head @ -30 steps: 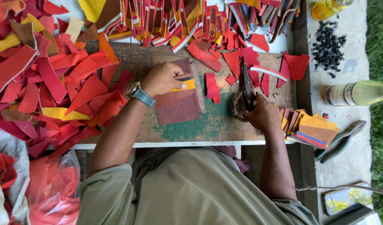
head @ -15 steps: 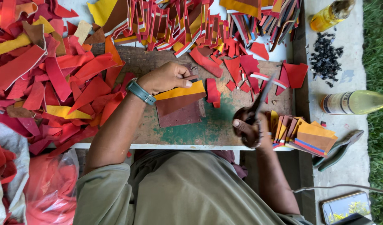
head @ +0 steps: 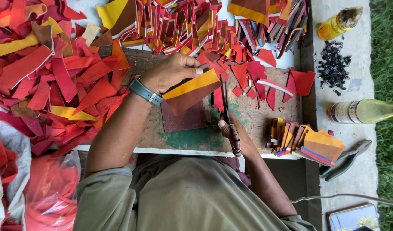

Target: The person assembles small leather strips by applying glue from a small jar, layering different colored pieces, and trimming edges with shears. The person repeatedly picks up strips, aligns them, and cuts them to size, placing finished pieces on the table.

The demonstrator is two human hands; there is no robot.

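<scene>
My left hand [head: 173,72] holds a flat piece of material [head: 192,90], brown with a yellow stripe, tilted above a dark red square mat [head: 184,119] on the wooden board [head: 252,113]. My right hand [head: 231,130] grips a pair of scissors [head: 226,100] whose blades point away from me, right beside the piece's right edge. A green wristwatch [head: 144,92] is on my left wrist.
Heaps of red, yellow and brown scraps [head: 46,81] cover the left and far side. A stack of cut pieces [head: 307,143] lies right. On the concrete ledge: two bottles [head: 363,111], black small parts [head: 333,66], pliers [head: 346,158], a phone [head: 352,218].
My left hand has lifted the brown and yellow piece off the red mat. My right hand has brought the scissors leftward and up to the piece's right edge.
</scene>
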